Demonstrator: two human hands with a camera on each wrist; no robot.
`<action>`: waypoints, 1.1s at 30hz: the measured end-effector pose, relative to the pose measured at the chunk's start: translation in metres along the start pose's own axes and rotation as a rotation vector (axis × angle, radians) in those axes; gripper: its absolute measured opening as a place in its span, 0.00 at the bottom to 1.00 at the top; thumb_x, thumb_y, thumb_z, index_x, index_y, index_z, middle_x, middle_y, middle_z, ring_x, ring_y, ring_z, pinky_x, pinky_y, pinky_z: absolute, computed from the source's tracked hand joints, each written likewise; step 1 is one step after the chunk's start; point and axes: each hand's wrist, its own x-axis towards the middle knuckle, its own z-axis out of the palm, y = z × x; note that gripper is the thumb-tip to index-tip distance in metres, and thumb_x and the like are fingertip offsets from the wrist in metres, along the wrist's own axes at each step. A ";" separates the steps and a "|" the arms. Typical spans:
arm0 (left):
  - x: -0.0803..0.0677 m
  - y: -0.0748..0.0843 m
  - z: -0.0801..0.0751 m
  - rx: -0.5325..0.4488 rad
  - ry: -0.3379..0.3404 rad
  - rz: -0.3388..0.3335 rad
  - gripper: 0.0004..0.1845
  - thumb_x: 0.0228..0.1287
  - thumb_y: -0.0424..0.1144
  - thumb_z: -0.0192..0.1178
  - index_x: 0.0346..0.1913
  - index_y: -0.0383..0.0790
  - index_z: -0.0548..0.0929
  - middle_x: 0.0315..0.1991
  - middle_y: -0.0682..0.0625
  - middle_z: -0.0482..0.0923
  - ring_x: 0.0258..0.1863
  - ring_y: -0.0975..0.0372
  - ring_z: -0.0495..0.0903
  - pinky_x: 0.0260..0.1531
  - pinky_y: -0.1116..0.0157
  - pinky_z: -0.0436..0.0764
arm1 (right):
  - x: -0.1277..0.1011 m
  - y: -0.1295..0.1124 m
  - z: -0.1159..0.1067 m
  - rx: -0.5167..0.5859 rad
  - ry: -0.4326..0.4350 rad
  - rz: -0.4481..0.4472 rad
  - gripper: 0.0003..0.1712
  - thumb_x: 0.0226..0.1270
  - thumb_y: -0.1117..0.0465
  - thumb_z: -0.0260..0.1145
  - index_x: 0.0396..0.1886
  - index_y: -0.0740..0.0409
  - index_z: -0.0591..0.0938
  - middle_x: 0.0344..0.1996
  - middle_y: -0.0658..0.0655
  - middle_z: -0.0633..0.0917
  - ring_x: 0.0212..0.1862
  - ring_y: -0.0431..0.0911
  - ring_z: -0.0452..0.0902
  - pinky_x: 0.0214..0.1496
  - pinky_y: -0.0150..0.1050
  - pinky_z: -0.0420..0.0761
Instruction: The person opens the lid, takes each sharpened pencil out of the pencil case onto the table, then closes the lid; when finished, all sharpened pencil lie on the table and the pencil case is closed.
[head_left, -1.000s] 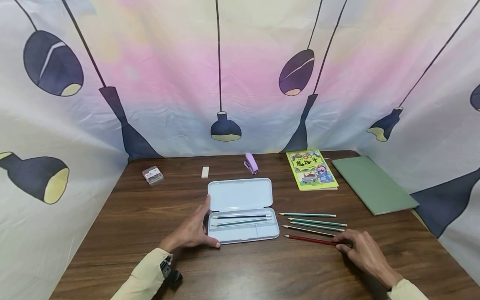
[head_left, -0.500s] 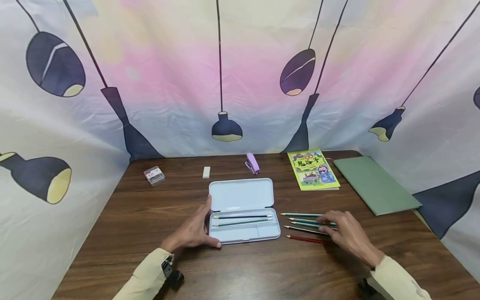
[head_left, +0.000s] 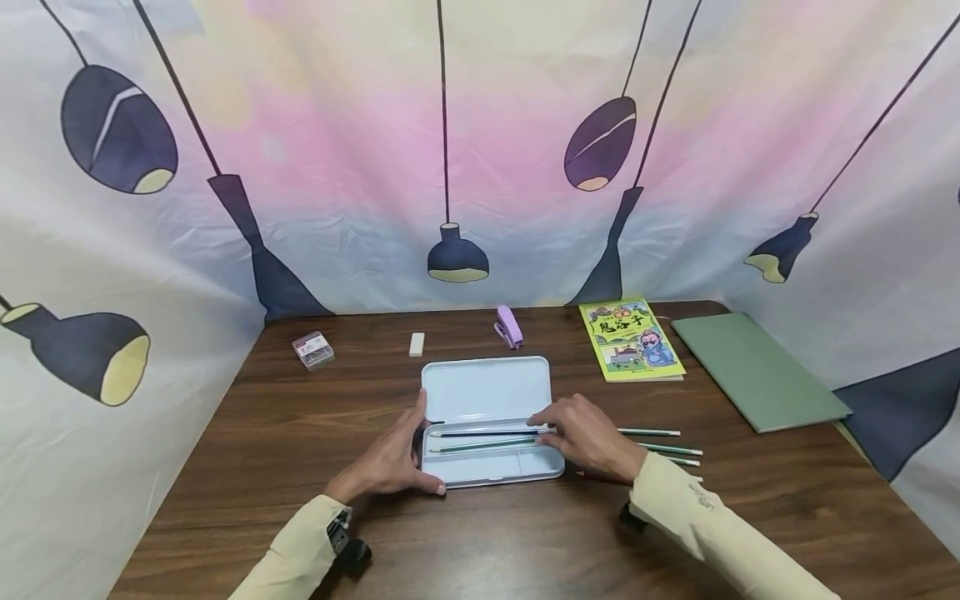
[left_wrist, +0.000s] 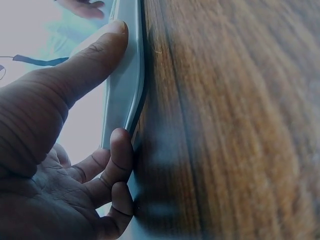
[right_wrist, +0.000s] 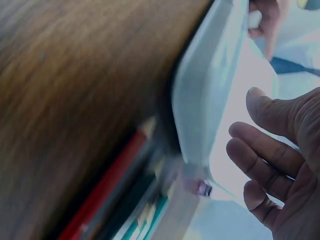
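Note:
A light blue pencil case lies with its lid raised. Inside it are a dark pencil and a teal pencil. My left hand grips the case's left end, thumb along the front edge and other fingers at the side; the left wrist view shows that thumb against its wall. Over the right end reaches my right hand, fingertips close to the pencils' ends; contact is unclear. In the right wrist view, its thumb stands apart from the bent fingers, with nothing visible between them.
Right of the case lie several pencils, including a teal one and a red one. Behind stand a clip box, white eraser and purple stapler. A yellow book and green folder lie back right.
My right hand has moved left, from the red pencil across the loose pencils to the case's right end, carrying no visible pencil. My left hand has stayed on the case.

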 end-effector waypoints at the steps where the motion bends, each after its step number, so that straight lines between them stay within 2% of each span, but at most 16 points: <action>1: 0.000 0.001 0.000 0.004 -0.001 0.000 0.73 0.26 0.56 0.77 0.72 0.43 0.36 0.56 0.42 0.63 0.54 0.54 0.64 0.56 0.51 0.60 | 0.002 -0.001 0.003 -0.007 -0.016 -0.007 0.15 0.54 0.58 0.69 0.43 0.52 0.84 0.39 0.48 0.84 0.38 0.39 0.77 0.42 0.40 0.71; 7: 0.002 0.003 0.000 0.011 0.000 0.000 0.73 0.26 0.56 0.77 0.72 0.42 0.36 0.56 0.42 0.63 0.51 0.55 0.65 0.54 0.52 0.62 | 0.002 -0.002 0.013 -0.049 -0.050 -0.037 0.14 0.54 0.57 0.69 0.42 0.52 0.84 0.40 0.49 0.83 0.42 0.40 0.77 0.41 0.39 0.71; 11: 0.002 0.002 0.000 0.007 0.005 -0.002 0.73 0.25 0.56 0.77 0.72 0.43 0.36 0.56 0.42 0.63 0.45 0.56 0.67 0.49 0.55 0.66 | 0.002 -0.001 0.016 -0.070 -0.063 -0.019 0.14 0.56 0.56 0.68 0.43 0.51 0.84 0.42 0.50 0.82 0.42 0.41 0.76 0.43 0.40 0.71; 16: 0.003 0.002 -0.001 0.021 0.010 0.005 0.73 0.25 0.57 0.76 0.71 0.42 0.36 0.56 0.42 0.64 0.46 0.56 0.67 0.50 0.55 0.65 | 0.003 -0.003 0.021 -0.078 -0.067 -0.001 0.14 0.56 0.58 0.67 0.44 0.52 0.83 0.43 0.52 0.81 0.40 0.42 0.75 0.43 0.40 0.71; 21: 0.003 0.002 0.000 0.022 0.006 0.005 0.73 0.25 0.57 0.77 0.71 0.41 0.37 0.55 0.42 0.64 0.48 0.56 0.67 0.52 0.54 0.64 | 0.001 -0.007 0.027 -0.040 -0.042 -0.014 0.14 0.56 0.63 0.67 0.43 0.53 0.82 0.40 0.51 0.79 0.39 0.42 0.73 0.43 0.42 0.71; 27: 0.001 0.001 0.000 0.015 0.001 -0.003 0.73 0.25 0.57 0.77 0.72 0.43 0.36 0.56 0.43 0.64 0.51 0.56 0.65 0.54 0.53 0.62 | -0.001 -0.008 0.031 0.031 -0.021 0.002 0.13 0.58 0.67 0.64 0.43 0.54 0.82 0.39 0.50 0.82 0.39 0.40 0.75 0.44 0.42 0.72; 30: 0.001 0.000 0.000 0.014 0.001 -0.008 0.73 0.25 0.57 0.76 0.72 0.44 0.36 0.57 0.44 0.63 0.54 0.56 0.64 0.56 0.52 0.60 | -0.002 -0.007 0.032 0.094 0.013 0.020 0.13 0.56 0.68 0.65 0.42 0.54 0.83 0.39 0.48 0.83 0.40 0.39 0.76 0.44 0.41 0.73; 33: 0.001 -0.001 0.000 0.007 0.005 -0.003 0.73 0.25 0.57 0.76 0.72 0.44 0.36 0.56 0.44 0.63 0.52 0.56 0.65 0.55 0.53 0.61 | -0.003 -0.007 0.032 0.152 0.079 0.030 0.13 0.53 0.69 0.68 0.40 0.54 0.84 0.36 0.47 0.84 0.39 0.38 0.76 0.43 0.41 0.74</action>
